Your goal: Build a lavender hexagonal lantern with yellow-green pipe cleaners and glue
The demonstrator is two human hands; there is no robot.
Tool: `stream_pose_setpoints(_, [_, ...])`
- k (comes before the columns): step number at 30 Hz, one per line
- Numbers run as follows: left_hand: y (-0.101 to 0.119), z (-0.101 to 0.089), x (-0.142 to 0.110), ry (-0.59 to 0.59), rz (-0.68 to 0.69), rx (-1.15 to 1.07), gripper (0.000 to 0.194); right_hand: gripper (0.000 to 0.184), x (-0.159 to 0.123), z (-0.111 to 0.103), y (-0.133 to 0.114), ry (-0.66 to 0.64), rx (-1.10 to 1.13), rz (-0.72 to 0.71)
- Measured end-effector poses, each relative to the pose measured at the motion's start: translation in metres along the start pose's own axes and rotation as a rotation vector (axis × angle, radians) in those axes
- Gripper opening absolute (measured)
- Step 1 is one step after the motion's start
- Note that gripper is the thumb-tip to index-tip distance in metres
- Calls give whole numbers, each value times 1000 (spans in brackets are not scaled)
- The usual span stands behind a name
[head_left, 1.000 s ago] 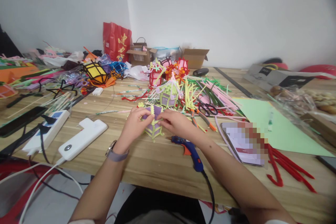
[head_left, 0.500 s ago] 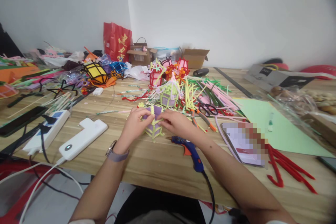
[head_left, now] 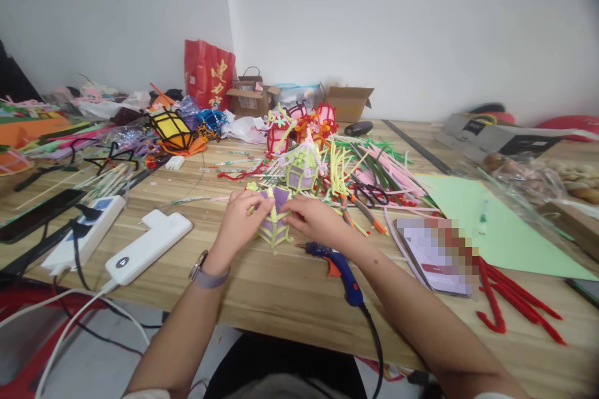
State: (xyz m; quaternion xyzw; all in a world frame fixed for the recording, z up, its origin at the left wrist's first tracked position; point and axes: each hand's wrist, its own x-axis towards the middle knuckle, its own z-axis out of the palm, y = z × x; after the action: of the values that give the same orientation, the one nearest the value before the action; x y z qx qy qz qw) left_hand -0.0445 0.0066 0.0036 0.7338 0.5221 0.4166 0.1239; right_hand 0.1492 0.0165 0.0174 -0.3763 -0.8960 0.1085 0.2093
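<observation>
Both of my hands are closed on a small lantern-shaped craft piece (head_left: pixel 274 224), purple paper framed in yellow-green pipe cleaners, held on the wooden table (head_left: pixel 281 299). My left hand (head_left: pixel 239 219) grips its left side, with a watch on that wrist. My right hand (head_left: pixel 314 219) pinches its upper right edge. A blue glue gun (head_left: pixel 340 267) lies just in front of my right hand, its cord running off the table edge.
A finished green and purple lantern (head_left: pixel 302 165) and red ones (head_left: pixel 299 121) stand behind. A heap of pipe cleaners (head_left: pixel 374 168), scissors (head_left: pixel 369 194), green paper (head_left: pixel 486 218), red pipe cleaners (head_left: pixel 510 302), a white power bank (head_left: pixel 148 246), a power strip (head_left: pixel 84 230) and boxes surround them.
Almost nothing differs. My fingers shift slightly on the craft piece, which stays in the same spot.
</observation>
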Motion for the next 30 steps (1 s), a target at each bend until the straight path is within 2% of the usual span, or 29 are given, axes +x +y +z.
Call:
stream_pose_setpoints(8, [-1, 2, -2, 11, -42, 89, 37, 19, 0, -1, -1, -16, 0, 17])
stream_pose_setpoints(15, [1, 3, -2, 43, -109, 64, 30, 18, 1, -2, -2, -14, -3, 11])
stream_pose_setpoints(22, [2, 3, 0, -1, -102, 24, 21, 18, 1, -2, -3, -13, -12, 8])
stream_pose_setpoints(30, [1, 3, 0, 6, -95, 1, 15, 19, 0, -1, -1, -12, -5, 3])
